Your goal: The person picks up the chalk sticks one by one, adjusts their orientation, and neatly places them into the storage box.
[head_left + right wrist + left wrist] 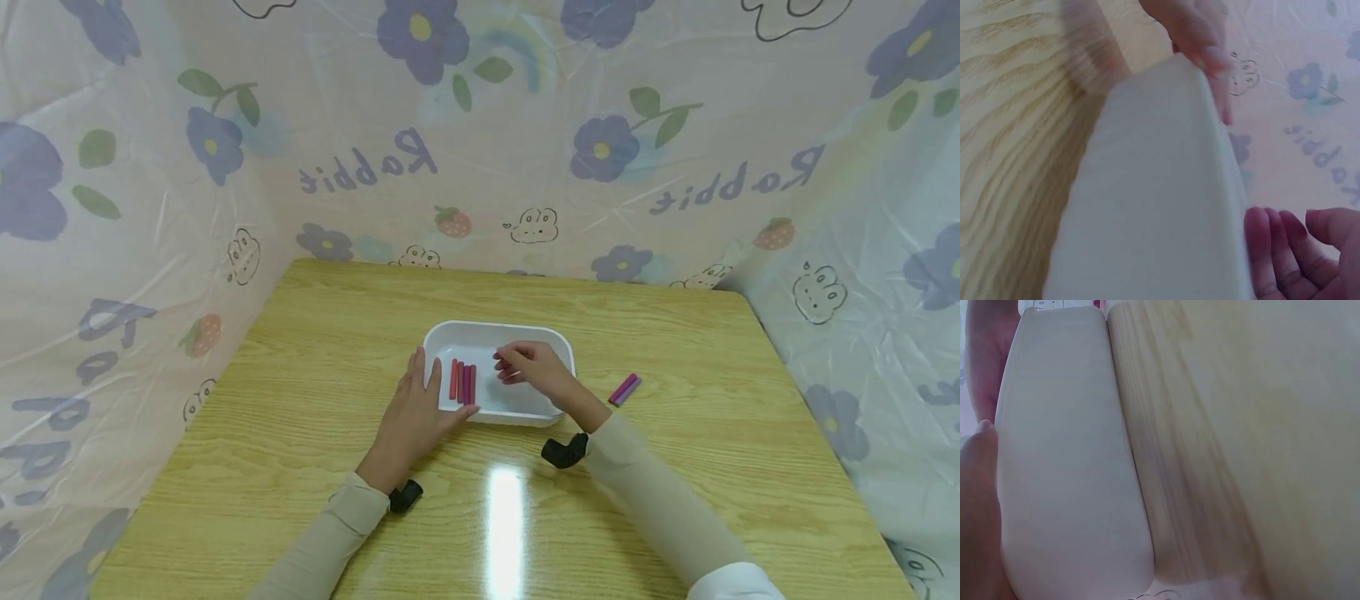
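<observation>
A white rectangular tray [517,414] stands on the table. Inside it, toward the left, several thin crayon-like sticks [463,383] lie side by side, coral red to purple. My left hand [412,417] rests on the tray's front left corner with fingers extended; its thumb [979,462] touches the front rim. Over the right half of the tray hovers my right hand [536,367], fingers bent and pointing left. In the right wrist view its thumb [1335,226] is apart from the fingers, and nothing shows between them.
Right of the tray, a magenta stick [623,388] and a lilac stick [628,392] lie together on the wooden table [337,333]. Black wrist cameras [564,451] sit under both wrists. Printed sheeting [510,125] hangs behind and on both sides.
</observation>
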`<state>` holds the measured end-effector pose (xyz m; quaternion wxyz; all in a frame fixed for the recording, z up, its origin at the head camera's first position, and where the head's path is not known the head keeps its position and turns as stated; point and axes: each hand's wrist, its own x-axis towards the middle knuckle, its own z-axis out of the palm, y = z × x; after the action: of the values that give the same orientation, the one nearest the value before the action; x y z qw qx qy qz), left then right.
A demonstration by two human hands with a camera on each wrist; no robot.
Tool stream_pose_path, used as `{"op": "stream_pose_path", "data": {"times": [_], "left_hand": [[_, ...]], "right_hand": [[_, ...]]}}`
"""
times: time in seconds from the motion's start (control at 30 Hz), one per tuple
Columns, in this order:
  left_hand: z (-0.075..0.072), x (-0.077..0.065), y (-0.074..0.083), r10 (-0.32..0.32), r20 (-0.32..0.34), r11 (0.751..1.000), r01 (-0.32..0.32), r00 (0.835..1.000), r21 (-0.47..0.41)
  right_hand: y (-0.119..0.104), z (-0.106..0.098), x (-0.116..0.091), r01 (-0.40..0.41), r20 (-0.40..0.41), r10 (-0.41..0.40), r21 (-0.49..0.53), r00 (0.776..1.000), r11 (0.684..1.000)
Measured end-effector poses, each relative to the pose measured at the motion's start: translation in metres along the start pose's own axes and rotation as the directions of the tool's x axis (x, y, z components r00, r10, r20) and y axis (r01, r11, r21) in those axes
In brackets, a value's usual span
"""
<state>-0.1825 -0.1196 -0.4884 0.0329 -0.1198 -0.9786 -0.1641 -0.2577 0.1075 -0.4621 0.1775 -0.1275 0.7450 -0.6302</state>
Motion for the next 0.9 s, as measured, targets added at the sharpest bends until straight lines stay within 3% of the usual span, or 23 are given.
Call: {"op": "stream_pose_path", "data": {"times": [0.17,0.47,0.9], "left_hand": [[0.0,0.0,-0.001,0.007,-0.014,1.0,-0.006,1.0,0.008],[0.0,0.0,0.0,0.03,-0.023,1.0,-0.03,0.999,0.006],[0.006,0.0,-0.003,0.03,-0.042,1.0,-0.03,0.999,-0.009]], "right_hand": [[-0.003,-0.025,-0.016,0.029,-0.032,-0.028,0.017,0.999,0.999],[0.0,-0.064,-0.042,-0.001,-0.122,0.002,0.012,0.992,1.0],[0.009,-0.117,-0.071,0.029,-0.084,-0.04,-0.131,0.996,0.991]]}}
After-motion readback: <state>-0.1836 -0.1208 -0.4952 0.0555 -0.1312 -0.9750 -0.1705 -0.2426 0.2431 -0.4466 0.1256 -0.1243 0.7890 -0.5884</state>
